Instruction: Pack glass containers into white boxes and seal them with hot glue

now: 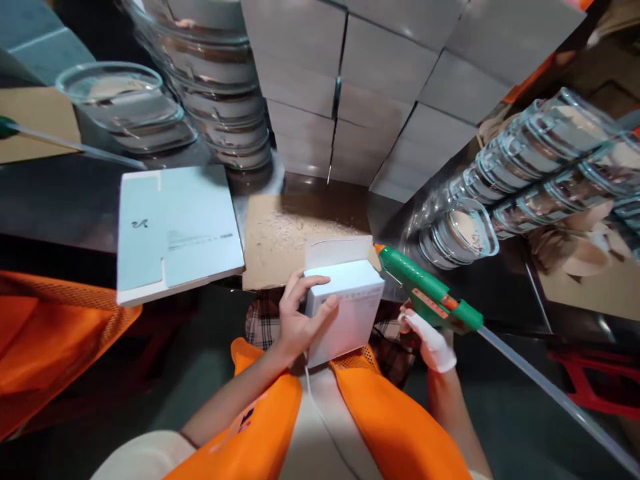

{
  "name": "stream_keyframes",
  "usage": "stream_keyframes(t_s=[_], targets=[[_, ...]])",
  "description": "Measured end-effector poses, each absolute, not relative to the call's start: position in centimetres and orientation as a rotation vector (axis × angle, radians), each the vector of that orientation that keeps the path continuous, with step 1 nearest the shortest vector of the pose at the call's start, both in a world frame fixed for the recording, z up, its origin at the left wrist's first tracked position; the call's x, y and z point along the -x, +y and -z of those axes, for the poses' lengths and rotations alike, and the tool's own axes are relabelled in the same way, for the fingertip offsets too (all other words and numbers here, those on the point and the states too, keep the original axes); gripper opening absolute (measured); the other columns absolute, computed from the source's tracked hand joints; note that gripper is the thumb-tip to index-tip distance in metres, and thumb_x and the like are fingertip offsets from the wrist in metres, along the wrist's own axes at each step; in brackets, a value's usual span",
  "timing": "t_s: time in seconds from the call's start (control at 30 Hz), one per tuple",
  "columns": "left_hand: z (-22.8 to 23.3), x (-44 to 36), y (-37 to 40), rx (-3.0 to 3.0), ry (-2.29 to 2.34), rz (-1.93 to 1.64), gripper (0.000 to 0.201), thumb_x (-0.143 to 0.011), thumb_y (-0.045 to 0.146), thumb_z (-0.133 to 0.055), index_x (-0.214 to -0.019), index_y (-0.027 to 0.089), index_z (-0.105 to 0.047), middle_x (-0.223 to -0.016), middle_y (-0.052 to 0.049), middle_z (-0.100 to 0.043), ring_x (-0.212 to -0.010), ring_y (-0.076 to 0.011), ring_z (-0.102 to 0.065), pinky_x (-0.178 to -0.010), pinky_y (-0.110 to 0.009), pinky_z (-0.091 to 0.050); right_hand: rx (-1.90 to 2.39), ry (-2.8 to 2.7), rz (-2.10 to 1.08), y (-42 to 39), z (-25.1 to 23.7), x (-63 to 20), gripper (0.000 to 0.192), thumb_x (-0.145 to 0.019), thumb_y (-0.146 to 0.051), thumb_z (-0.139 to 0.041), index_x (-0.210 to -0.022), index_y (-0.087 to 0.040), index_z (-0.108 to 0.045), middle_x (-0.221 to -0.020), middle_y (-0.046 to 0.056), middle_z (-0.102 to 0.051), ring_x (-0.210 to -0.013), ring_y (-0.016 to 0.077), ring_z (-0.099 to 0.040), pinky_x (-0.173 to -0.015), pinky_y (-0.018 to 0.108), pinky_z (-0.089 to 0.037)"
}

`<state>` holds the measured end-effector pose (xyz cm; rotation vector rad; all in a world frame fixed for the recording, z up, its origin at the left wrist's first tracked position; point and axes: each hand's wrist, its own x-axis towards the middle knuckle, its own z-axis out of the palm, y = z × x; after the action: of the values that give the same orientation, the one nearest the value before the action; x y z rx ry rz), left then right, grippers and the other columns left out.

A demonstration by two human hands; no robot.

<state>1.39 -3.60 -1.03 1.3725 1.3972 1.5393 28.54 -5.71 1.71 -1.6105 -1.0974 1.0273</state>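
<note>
In the head view, I saw the white box (345, 310) held at the near edge of the bench (75, 193), its flap (337, 252) standing up before the cardboard sheet (275, 250). The left hand (303, 310) pinched it, thumb on the broad face, fingers over the top; the right hand (430, 340) was curled round the handle of the glue gun (425, 283), nozzle beside the flap. The box looked light, stiff and a little slippery, the flap bendable; its side walls seemed the safest grip.
</note>
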Motion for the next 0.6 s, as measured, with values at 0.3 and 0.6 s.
stream_keyframes(t_s=[0.3,0.6], targets=[[1.8,0.2,-3.3,-1.196,1.402,-1.564,0.028,-0.082,0.043,-0.08,-0.099,0.021,-0.077,-0.097,-0.005,-0.066,-0.087,-0.0197,-0.062,-0.073,-0.028,-0.047,1.876,-0.962,-1.363,3.0,-0.5,-27.5,0.065,-0.085,-0.073,-0.062,-0.093,-0.011,-0.08,-0.063,0.01,-0.074,-0.043,0.0173,-0.059,-0.043,0.029,-0.05],[1.3,0.4,-2.4,-1.162,1.277,-1.583,0.033,-0.081,0.05,-0.081,-0.097,0.022,-0.076,-0.099,-0.005,-0.069,-0.09,-0.0224,-0.064,-0.079,-0.032,-0.05,2.199,-1.26,-0.899,4.6,-3.5,-29.6,0.033,-0.085,-0.042,-0.078,-0.062,-0.021,-0.071,-0.073,0.01,-0.077,-0.095,0.0284,-0.076,-0.084,0.033,-0.058]])
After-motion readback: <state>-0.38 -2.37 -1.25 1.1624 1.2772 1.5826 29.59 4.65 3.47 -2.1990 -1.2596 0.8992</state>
